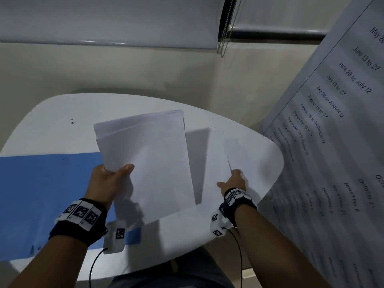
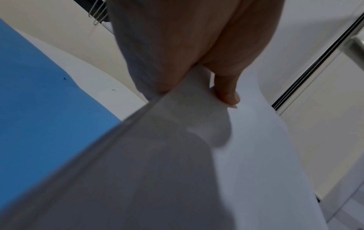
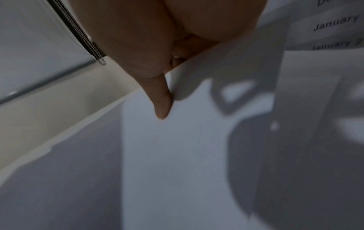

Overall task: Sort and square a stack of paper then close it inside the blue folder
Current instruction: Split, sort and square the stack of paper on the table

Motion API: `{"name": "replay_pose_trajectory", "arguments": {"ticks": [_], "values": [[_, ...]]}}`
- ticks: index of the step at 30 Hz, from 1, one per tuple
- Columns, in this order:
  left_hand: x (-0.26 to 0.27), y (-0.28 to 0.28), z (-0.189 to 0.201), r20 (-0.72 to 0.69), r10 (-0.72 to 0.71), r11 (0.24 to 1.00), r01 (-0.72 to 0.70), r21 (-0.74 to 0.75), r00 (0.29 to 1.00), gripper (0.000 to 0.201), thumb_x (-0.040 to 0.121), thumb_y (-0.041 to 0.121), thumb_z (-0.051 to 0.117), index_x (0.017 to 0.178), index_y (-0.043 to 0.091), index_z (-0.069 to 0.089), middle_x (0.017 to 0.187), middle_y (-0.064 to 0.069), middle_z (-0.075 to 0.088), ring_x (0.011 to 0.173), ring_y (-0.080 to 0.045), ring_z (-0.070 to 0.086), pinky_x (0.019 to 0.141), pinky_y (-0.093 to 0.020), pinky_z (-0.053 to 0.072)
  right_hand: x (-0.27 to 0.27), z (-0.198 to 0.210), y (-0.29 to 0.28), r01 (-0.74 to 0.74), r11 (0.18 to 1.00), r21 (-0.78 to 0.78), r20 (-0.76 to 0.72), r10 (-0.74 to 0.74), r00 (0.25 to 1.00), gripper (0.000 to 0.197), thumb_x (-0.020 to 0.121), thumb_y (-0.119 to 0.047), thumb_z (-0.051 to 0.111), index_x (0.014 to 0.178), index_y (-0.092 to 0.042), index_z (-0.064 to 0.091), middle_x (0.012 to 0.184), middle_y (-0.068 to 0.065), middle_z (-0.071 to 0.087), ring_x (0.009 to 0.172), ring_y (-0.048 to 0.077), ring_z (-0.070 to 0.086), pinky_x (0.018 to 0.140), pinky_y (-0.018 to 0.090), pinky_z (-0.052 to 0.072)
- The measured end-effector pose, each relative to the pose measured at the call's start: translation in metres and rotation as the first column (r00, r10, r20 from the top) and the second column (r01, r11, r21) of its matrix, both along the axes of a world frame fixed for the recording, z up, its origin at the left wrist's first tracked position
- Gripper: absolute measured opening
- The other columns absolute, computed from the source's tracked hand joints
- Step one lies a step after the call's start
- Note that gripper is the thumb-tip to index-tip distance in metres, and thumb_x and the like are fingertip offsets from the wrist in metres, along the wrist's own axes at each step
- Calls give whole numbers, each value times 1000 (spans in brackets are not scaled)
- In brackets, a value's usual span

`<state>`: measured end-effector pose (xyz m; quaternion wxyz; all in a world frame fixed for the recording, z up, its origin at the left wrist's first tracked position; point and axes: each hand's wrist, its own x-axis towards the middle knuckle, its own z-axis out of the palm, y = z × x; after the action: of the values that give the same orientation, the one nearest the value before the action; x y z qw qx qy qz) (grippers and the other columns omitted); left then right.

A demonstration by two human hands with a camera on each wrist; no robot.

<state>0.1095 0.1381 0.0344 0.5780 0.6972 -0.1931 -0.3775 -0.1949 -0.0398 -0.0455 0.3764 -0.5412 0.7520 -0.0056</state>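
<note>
My left hand (image 1: 116, 173) grips a thick stack of white paper (image 1: 145, 163) at its left edge, thumb on top, and holds it above the white table (image 1: 62, 113). The left wrist view shows the thumb (image 2: 226, 91) pressed on the stack (image 2: 197, 155), whose layered edge is not square. My right hand (image 1: 233, 176) pinches a separate white sheet (image 1: 218, 159) by its near corner, just right of the stack. In the right wrist view the thumb (image 3: 163, 105) lies along that sheet (image 3: 197, 147). The blue folder (image 1: 41, 194) lies flat on the table's left side, under my left wrist.
A large printed schedule sheet (image 1: 332, 121) with date ranges hangs close on the right, past the table's edge. Blind cords (image 1: 224, 28) hang at the back by the wall. The table's rounded far edge (image 1: 187, 104) runs near the wall.
</note>
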Motion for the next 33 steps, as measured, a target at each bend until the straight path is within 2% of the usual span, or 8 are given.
{"name": "replay_pose_trajectory", "arguments": {"ticks": [5,11,18,21,24,28,30,33], "values": [[-4,-2,6,8,-5,1000,5,-9,1000,4,86,10,74,89,11,72,82,-4,71,76,-19,64,72,-36,54,-2,0,10,-4,999,-39,24,5,1000,50,92,-23,64,135,-4,51,136,16,55,120,33,56,100,39,48],[-3,-3,7,-3,-3,1000,3,-15,1000,9,85,11,76,92,8,72,90,-13,69,80,-24,62,74,-38,53,-11,5,14,-81,996,23,-257,84,963,72,80,-38,75,138,-11,43,147,11,32,131,36,34,97,50,45],[-3,-2,6,0,7,1000,-7,-16,1000,12,83,14,77,92,9,72,85,-8,70,78,-23,63,71,-39,53,-3,3,11,37,998,-51,64,-33,997,80,81,-6,74,142,-20,23,128,18,54,100,30,60,91,42,52],[-3,-1,7,-2,3,1000,-3,-28,1000,17,78,18,83,90,10,72,83,-5,70,76,-21,64,69,-38,54,9,7,14,123,992,16,101,-124,987,88,87,-11,70,150,-24,9,138,18,50,115,34,58,94,43,48],[-2,0,7,-4,3,1000,-3,-21,1000,21,77,20,83,93,10,72,86,-9,70,78,-25,63,70,-41,55,16,6,16,90,995,47,45,-92,995,71,87,-11,69,144,-9,27,132,19,55,113,35,60,92,42,51],[1,2,7,-4,10,1000,-10,-28,1000,23,76,21,83,93,9,72,86,-11,70,77,-24,64,70,-40,55,21,6,18,22,997,68,-38,-20,999,33,83,-10,66,111,5,58,87,10,64,75,28,61,73,34,58],[2,4,7,-13,21,999,-22,-31,1000,21,77,19,83,92,10,73,84,-7,72,77,-22,65,71,-39,54,26,7,22,9,998,63,-65,-5,998,35,84,-16,65,113,2,58,106,15,65,88,30,62,83,39,57],[3,6,7,-9,35,999,-35,-14,999,7,84,11,77,89,10,72,74,3,74,73,-17,66,70,-35,54,36,7,32,-84,993,78,-222,100,970,72,81,-36,73,139,-11,39,148,14,30,133,34,32,101,48,41]]}}
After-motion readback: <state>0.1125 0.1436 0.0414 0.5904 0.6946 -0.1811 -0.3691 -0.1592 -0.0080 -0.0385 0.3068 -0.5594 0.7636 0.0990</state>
